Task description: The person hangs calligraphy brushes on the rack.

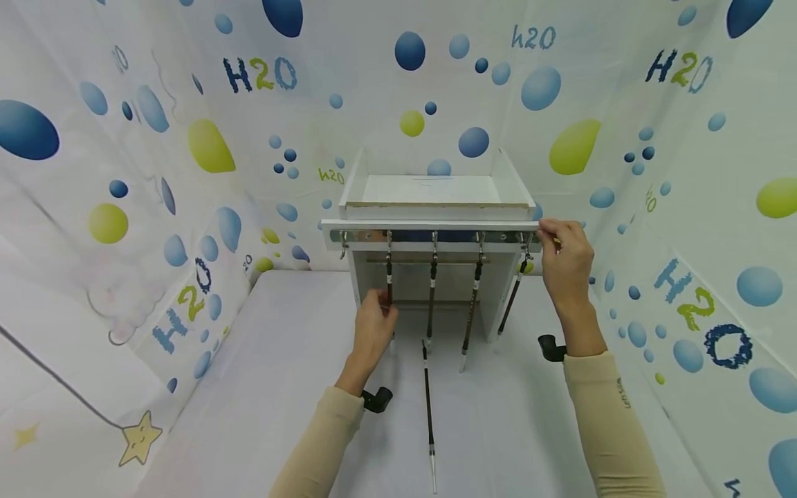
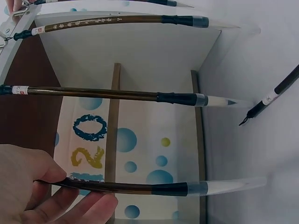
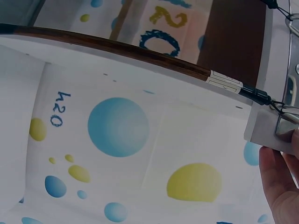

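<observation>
Head view: hanging seems in hand, left hand [image 1: 373, 328] pinches a hung brush [image 1: 389, 268], right hand [image 1: 566, 261] grips the rack [image 1: 411, 226] at three o'clock; next probably needs the loose brush [image 1: 428, 408] at six.

Got white printed wall sheeting [image 1: 349, 41] at back and both sides, covered in dark-blue and light-blue round bubbles [image 1: 409, 50], lime-green drop shapes [image 1: 575, 149] and blue-and-green hand-drawn "H2O" lettering [image 1: 261, 75]. Also see a dark-outlined yellow five-pointed cartoon star [image 1: 140, 438] low on the left side, at the lower end of a thin grey line [image 1: 62, 381], with a small plain yellow star [image 1: 25, 436] further left. Below, have a flat white work surface [image 1: 299, 332] reaching back to the sheeting.
</observation>
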Demonstrator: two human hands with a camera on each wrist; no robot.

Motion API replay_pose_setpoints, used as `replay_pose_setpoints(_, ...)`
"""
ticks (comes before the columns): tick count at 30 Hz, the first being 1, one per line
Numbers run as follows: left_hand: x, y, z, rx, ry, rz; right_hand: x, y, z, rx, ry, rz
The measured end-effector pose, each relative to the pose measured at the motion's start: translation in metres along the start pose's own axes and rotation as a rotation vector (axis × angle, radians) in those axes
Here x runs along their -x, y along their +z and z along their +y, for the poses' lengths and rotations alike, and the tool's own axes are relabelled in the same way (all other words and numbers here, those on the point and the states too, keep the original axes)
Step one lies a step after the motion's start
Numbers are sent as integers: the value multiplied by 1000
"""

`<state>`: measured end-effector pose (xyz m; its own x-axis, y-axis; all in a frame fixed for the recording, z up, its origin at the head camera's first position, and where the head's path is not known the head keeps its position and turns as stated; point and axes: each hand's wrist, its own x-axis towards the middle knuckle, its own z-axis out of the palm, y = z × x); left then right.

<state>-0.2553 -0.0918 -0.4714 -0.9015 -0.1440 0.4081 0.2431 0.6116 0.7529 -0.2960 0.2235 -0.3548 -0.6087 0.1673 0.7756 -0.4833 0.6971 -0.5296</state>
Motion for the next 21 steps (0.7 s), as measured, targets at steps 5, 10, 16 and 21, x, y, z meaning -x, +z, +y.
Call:
replay_pose_setpoints(5,-2,0,0,15,-10,-3,1,0,-1,-7,5,1)
replay_pose_setpoints(10,-2,0,0,22,-9,0,0,0,0,10,-5,1)
replay_pose_setpoints(16,-1,0,-2,21,-23,-17,0,1,1,-6,-18,8)
replay_pose_setpoints(21,2,-1,-3,23,-38,-22,-1,1,2,-44,-22,11)
